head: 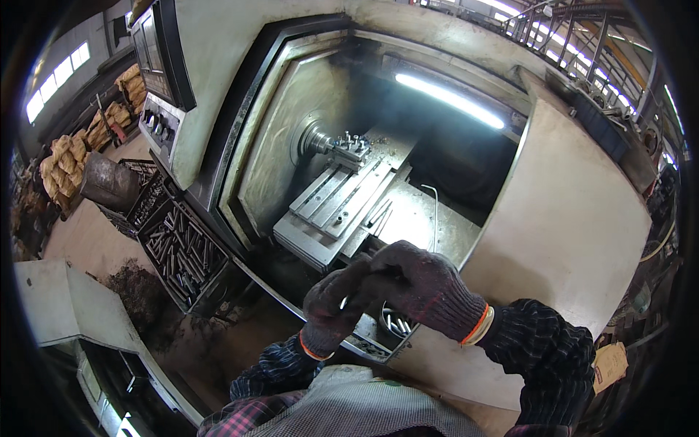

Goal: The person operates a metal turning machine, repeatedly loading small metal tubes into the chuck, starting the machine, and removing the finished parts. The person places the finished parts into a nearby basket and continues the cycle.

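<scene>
Both hands wear dark, soiled knit gloves and meet in front of my body, before the open doorway of a CNC lathe. My left hand [336,308] has its fingers curled, and the bright end of a small metal piece [343,303] shows in its grip. My right hand [418,284] lies against the left one with bent fingers; what its fingers hold, if anything, is hidden. Just below the hands, a round container [386,326] holds several short metal pins [398,323]. Beyond them are the lathe's slotted cross slide [341,199], tool block [352,152] and spindle [315,137].
A bent metal rod [435,216] and thin bars [380,216] lie inside the lathe. The sliding door [568,218] stands right. At left are a control panel [161,123] and a crate [226,267] of metal rods. Another machine [93,306] is at lower left.
</scene>
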`<act>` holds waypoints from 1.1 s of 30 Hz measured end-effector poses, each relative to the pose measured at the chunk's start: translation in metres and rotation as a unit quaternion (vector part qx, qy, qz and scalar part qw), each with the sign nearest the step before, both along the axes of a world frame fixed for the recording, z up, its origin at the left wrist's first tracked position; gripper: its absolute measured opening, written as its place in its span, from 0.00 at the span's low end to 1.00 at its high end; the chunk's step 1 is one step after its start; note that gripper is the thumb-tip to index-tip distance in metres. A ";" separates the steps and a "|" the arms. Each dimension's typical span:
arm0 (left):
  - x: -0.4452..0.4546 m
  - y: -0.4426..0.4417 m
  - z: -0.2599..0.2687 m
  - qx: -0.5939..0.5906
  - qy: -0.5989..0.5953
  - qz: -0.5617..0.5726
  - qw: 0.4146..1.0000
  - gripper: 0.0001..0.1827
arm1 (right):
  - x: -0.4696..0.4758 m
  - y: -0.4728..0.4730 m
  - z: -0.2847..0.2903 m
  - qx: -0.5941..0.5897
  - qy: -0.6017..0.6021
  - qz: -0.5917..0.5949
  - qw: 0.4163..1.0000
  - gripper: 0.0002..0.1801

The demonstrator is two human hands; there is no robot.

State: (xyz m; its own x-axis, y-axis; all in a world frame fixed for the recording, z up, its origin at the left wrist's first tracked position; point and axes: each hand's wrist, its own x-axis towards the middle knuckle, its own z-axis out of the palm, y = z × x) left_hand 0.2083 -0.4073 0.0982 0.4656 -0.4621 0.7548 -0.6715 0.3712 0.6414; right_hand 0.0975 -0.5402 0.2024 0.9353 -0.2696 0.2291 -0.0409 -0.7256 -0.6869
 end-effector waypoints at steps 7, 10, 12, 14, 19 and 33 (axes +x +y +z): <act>0.022 -0.047 -0.025 -0.023 0.233 -0.126 0.964 0.21 | -0.019 0.002 0.011 -0.043 -0.080 -0.118 0.989 0.21; 0.097 -0.110 -0.047 0.036 0.146 0.036 0.988 0.17 | -0.063 -0.001 0.037 0.044 -0.070 -0.154 0.985 0.25; 0.152 -0.159 -0.074 0.201 0.091 0.121 0.968 0.13 | -0.095 -0.004 0.050 0.036 -0.092 -0.190 0.977 0.25; 0.195 -0.195 -0.108 0.348 -0.037 0.166 0.922 0.16 | -0.126 0.000 0.052 0.017 -0.101 -0.290 0.952 0.25; 0.254 -0.237 -0.162 0.526 -0.105 0.122 0.835 0.17 | -0.197 0.020 0.034 -0.003 -0.116 -0.515 0.850 0.21; 0.236 -0.239 -0.132 0.617 -0.104 0.044 0.779 0.39 | -0.290 0.021 0.005 -0.105 -0.071 -0.594 0.794 0.27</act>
State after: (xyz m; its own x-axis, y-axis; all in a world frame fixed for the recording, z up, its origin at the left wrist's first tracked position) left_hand 0.4447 -0.6460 -0.0335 0.4629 -0.8690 -0.1749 -0.7970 -0.4944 0.3469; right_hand -0.1927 -0.5188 0.2072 0.0098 -0.8851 0.4653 -0.7152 -0.3315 -0.6153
